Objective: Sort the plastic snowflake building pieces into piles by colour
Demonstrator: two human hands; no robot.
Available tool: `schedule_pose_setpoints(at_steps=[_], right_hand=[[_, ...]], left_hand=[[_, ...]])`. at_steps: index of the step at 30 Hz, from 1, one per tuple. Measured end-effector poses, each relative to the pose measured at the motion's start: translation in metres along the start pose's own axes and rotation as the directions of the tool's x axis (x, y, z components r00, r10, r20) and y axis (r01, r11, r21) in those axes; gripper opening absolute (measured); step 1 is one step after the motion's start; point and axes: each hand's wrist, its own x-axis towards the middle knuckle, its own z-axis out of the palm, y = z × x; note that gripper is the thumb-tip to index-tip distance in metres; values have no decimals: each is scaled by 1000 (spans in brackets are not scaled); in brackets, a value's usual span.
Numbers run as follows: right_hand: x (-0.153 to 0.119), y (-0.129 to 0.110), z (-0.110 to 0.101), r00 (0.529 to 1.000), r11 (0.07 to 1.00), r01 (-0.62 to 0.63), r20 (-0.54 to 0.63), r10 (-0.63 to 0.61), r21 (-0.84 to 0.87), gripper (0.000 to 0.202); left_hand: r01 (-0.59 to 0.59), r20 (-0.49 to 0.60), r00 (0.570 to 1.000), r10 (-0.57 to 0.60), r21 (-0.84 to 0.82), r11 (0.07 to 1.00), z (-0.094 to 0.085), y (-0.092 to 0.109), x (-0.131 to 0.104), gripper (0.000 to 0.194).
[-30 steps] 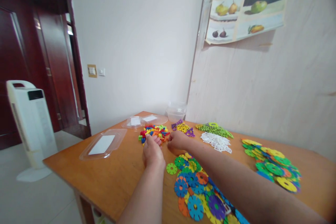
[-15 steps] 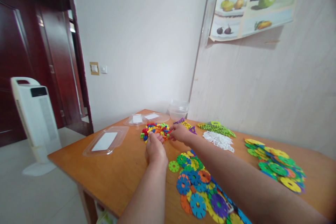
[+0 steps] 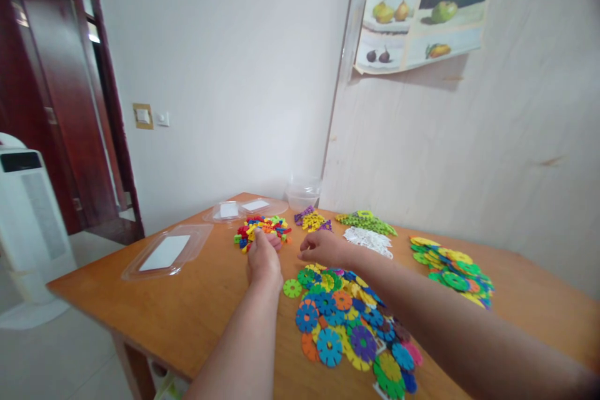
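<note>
My left hand (image 3: 263, 256) reaches to the near edge of a pile of small coloured building bricks (image 3: 245, 236). Its thumb is up and the fingers stretch out, open, with nothing visible in them; part of the palm is hidden. My right hand (image 3: 324, 247) hovers just beyond a heap of colourful slotted flower discs (image 3: 329, 346). Its fingers are loosely bent and a little apart, with no piece showing between them. One lime-green disc (image 3: 292, 288) lies at the heap's left edge, below the gap between my hands.
Purple and yellow pieces (image 3: 313, 221), green pieces (image 3: 368, 222) and white pieces (image 3: 366, 239) lie in piles along the back. More discs (image 3: 454, 272) are at the right. Clear lids (image 3: 202, 239) lie at the left, and a clear tub (image 3: 303, 194) stands by the wall.
My right hand has drawn back from the brick pile toward the disc heap. My left hand stays beside the bricks. The view has turned slightly to the right.
</note>
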Motion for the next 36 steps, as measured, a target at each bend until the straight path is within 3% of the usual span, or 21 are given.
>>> schedule_pose_setpoints(at_steps=[4, 8, 13, 18, 21, 24, 29, 33, 36], right_hand=[[-24, -6, 4, 998, 938, 52, 62, -32, -342, 48], [-36, -13, 6, 998, 906, 32, 58, -8, -423, 40], [-38, -8, 4, 1000, 934, -14, -30, 3, -356, 28], [-55, 12, -10, 985, 996, -32, -173, 17, -88, 12], [-83, 35, -36, 962, 994, -75, -255, 94, 83, 10], [-123, 72, -71, 934, 928, -153, -258, 248, 339, 9], [-194, 154, -116, 754, 812, -243, -424, 502, 530, 7], [-230, 209, -117, 668, 769, -242, -474, 574, 592, 9], [-236, 230, -106, 634, 752, -206, -499, 590, 626, 11]], left_hand=[[-66, 90, 994, 60, 73, 995, 1, -4, -2, 60], [-111, 203, 976, 76, 171, 979, 3, -5, -9, 60], [-169, 337, 938, 80, 243, 955, 5, -3, -18, 62], [-207, 374, 922, 101, 256, 944, 2, -3, -19, 63], [-221, 373, 922, 103, 289, 931, 1, -2, -16, 64], [-224, 378, 921, 93, 320, 921, 1, -2, -14, 66], [-249, 385, 917, 103, 350, 903, 0, -2, -9, 66], [-275, 405, 908, 108, 384, 881, -2, -1, -10, 66], [-303, 416, 901, 124, 398, 866, -5, 1, -12, 65]])
